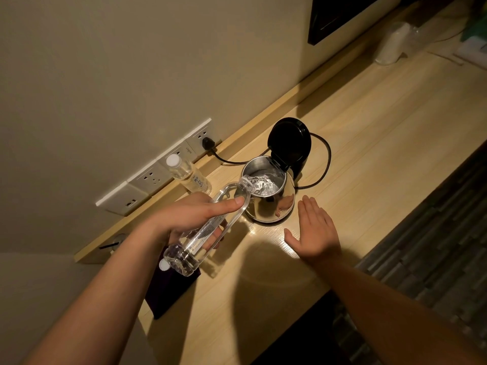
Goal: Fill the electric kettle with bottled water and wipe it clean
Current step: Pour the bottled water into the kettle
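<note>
**Q:** Obs. 1: where does the kettle (pixel 274 206) stand?

**A:** On the wooden desk (pixel 369 122), upright, with its black lid (pixel 289 142) swung up and open. Water glints inside the steel body. Its black cord (pixel 325 159) loops behind it and runs to a plug (pixel 208 142) in the wall sockets (pixel 155 175), left of the kettle.

**Q:** Obs. 2: the left hand (pixel 189 219)?

**A:** Its fingers are wrapped round a clear water bottle (pixel 204 233), with the thumb laid along the top. The bottle is uncapped and tilted neck-down, base raised towards the camera. Its mouth sits at the kettle's rim on the near left side.

**Q:** Obs. 3: the right hand (pixel 313 233)?

**A:** It is just right of the kettle, palm down over the desk, fingers straight and together, thumb spread, holding nothing. It is not touching the kettle. I cannot tell if it is in contact with the desk.

**Q:** Obs. 4: other items?

**A:** A second bottle (pixel 188 176), with a white cap on, stands left of the kettle against the sockets. A dark cloth (pixel 168 293) lies on the desk to the near left of the kettle, under the held bottle's base, and a loose white cap (pixel 164 265) rests on it. Wrapped cups (pixel 392 46) stand far behind and right of the kettle.
</note>
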A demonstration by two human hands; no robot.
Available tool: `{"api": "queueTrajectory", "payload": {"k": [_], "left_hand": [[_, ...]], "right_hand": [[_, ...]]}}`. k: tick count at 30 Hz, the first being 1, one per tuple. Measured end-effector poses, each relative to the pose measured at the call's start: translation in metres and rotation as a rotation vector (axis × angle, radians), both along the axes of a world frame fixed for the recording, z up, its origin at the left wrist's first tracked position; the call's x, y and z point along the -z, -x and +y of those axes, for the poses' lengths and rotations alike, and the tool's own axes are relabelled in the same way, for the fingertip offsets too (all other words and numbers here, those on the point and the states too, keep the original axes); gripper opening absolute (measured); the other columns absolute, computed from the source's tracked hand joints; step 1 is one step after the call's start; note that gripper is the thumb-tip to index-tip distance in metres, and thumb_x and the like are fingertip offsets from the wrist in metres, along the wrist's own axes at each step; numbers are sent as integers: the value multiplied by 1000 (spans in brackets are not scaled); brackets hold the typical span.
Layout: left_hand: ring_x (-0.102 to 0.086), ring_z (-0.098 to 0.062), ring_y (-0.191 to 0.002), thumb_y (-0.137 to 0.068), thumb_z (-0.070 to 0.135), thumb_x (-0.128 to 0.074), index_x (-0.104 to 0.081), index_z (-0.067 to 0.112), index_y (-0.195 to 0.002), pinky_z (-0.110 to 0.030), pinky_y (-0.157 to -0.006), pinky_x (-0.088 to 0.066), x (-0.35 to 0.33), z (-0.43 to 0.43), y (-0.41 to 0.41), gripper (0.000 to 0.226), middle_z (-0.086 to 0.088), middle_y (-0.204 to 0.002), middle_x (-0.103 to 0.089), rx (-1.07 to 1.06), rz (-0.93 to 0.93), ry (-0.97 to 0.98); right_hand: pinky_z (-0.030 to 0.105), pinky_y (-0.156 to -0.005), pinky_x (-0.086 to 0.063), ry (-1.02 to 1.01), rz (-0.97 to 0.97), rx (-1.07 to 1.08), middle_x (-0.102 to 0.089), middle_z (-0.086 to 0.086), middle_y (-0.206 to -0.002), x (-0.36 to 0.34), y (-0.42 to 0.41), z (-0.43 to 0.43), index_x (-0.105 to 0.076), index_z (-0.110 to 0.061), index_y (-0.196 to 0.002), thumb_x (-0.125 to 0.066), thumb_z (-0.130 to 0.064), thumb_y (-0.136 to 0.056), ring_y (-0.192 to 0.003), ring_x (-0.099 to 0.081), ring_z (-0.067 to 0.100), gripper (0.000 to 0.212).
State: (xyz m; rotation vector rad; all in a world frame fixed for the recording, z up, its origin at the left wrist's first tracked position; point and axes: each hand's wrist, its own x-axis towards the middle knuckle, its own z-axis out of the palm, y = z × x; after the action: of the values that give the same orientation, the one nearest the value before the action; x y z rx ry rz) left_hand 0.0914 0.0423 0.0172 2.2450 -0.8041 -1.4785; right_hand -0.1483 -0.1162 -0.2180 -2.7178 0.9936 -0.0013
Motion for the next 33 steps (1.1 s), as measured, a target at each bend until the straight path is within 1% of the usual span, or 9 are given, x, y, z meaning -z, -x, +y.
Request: {"api": "queueTrajectory", "payload": {"k": [3, 6, 10, 14, 18, 23, 28, 31, 33], "left_hand": [[-64, -19, -130, -52, 103, -60, -75, -2, -119, -52, -123, -36, 1, 1, 0, 126, -14, -138, -70, -34, 43, 13], [-60, -30, -136, -56, 101, -61, -76, -4, -115, -54, -123, -36, 2, 1, -1, 122, -23, -142, -65, -24, 59, 4], [-67, -30, -127, -52, 101, -63, -75, -5, -117, -48, -123, -37, 4, 1, -3, 125, -25, -133, -70, -41, 79, 1], [-68, -25, -125, -47, 101, -64, -79, 2, -112, -52, -121, -38, 4, 1, -4, 120, -15, -125, -77, -38, 86, -3], [-71, -21, -120, -43, 106, -58, -80, 1, -110, -51, -123, -36, 2, -1, -5, 126, -17, -118, -79, -12, 68, -27], [-78, -27, -88, -45, 101, -64, -76, -6, -111, -59, -117, -42, -1, -2, -5, 126, -29, -94, -77, -35, 129, -38], [-77, -42, -95, -63, 97, -58, -76, -9, -96, -55, -115, -44, -3, -5, -7, 113, -32, -84, -76, 18, 102, -25], [-79, -37, -94, -63, 97, -59, -80, 7, -75, -42, -109, -51, -1, -7, -10, 93, -25, -78, -77, 26, 94, -22], [-78, -39, -101, -59, 99, -61, -78, 12, -65, -17, -83, -58, 1, -9, -13, 89, -20, -76, -79, 19, 93, -38]], "right_hand": [[42, -125, -27, 2, 1, 1, -32, 16, -166, -2, 0, 0, -37, -3, -157, -53, -61, -90, -156, -27, 27, 90], [43, -125, -27, 2, 8, -3, -31, 16, -167, -4, 0, 0, -36, -2, -157, -52, -61, -91, -157, -26, 27, 89], [42, -125, -25, 4, 23, -5, -29, 15, -168, -5, 0, 1, -34, -3, -158, -51, -62, -92, -157, -24, 27, 90], [43, -126, -24, 3, 38, -7, -28, 15, -168, -6, 0, 1, -33, -3, -158, -48, -63, -93, -158, -23, 27, 90], [41, -125, -22, 0, 51, -5, -27, 14, -169, -7, -1, 0, -32, -4, -159, -47, -64, -93, -158, -21, 26, 90], [42, -125, -22, -17, 48, -2, -28, 14, -169, -6, -1, 0, -33, -4, -158, -49, -63, -92, -158, -22, 26, 90], [42, -125, -23, -23, 41, -2, -29, 14, -168, -5, -1, 0, -35, -4, -157, -50, -63, -91, -157, -23, 26, 90], [41, -125, -21, -18, 56, -5, -28, 13, -169, -4, -1, 0, -33, -5, -158, -46, -65, -92, -158, -21, 25, 90], [42, -125, -22, -21, 59, -4, -28, 13, -169, -4, -2, 0, -33, -5, -158, -46, -65, -92, -158, -21, 25, 91]]}}
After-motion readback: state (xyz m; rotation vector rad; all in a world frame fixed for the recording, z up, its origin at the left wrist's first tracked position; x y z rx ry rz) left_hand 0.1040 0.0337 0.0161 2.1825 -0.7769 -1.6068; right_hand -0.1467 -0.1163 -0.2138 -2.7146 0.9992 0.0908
